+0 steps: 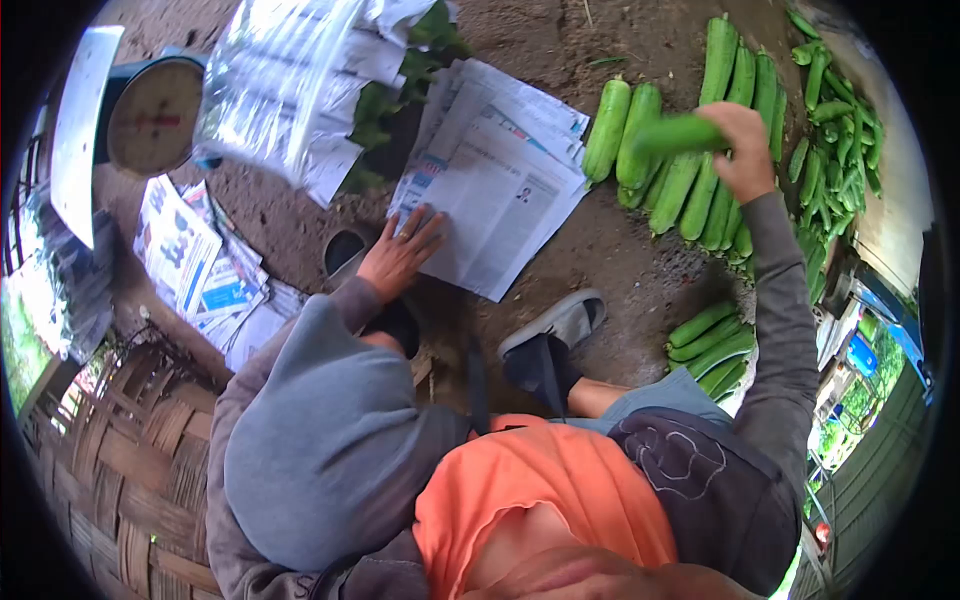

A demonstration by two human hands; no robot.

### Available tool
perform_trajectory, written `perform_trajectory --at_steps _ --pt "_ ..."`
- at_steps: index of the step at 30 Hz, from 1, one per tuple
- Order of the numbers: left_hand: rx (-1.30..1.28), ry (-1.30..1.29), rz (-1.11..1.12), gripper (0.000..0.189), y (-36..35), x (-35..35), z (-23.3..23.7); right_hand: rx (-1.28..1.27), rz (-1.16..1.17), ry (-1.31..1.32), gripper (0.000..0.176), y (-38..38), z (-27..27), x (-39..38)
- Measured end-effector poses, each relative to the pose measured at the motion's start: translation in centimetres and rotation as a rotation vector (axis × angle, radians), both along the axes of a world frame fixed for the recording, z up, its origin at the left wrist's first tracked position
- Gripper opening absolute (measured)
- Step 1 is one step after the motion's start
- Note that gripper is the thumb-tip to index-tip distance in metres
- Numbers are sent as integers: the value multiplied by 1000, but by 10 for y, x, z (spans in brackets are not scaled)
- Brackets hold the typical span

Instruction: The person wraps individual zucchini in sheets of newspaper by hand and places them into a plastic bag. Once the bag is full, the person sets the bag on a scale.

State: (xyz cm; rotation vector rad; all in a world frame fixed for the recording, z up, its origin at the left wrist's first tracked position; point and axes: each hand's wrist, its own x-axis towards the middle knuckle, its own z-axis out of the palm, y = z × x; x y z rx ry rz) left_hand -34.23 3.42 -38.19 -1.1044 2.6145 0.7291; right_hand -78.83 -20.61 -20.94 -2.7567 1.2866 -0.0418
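Observation:
Fingers spread, my left hand [402, 252] lies on the lower left edge of a stack of newspaper sheets [490, 190] on the dirt ground. My right hand [742, 150] is wrapped round one end of a long green gourd [680, 135], which is slightly blurred and held above a row of similar gourds [690, 195]. Two more gourds [606, 130] lie side by side just right of the newspaper stack. Below the row, a smaller group of green vegetables [712, 345] rests on the ground.
A plastic-covered bundle of paper-wrapped greens [290, 90] stands at the upper left, beside a round dial scale [155, 117]. More newspapers [205, 260] lie at the left, above a woven bamboo surface [130, 460]. Smaller green vegetables [835, 150] are piled at the far right.

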Motion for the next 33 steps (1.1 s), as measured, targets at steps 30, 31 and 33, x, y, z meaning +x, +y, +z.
perform_trajectory --at_steps 30,31,33 --pt "-102 583 261 13 -10 3 1 291 -426 -511 49 229 -171 183" --pt "-103 601 335 10 -17 1 2 276 -380 -547 43 231 -160 185" --pt "-70 664 415 11 -32 -2 2 240 -283 -621 31 232 -125 197"
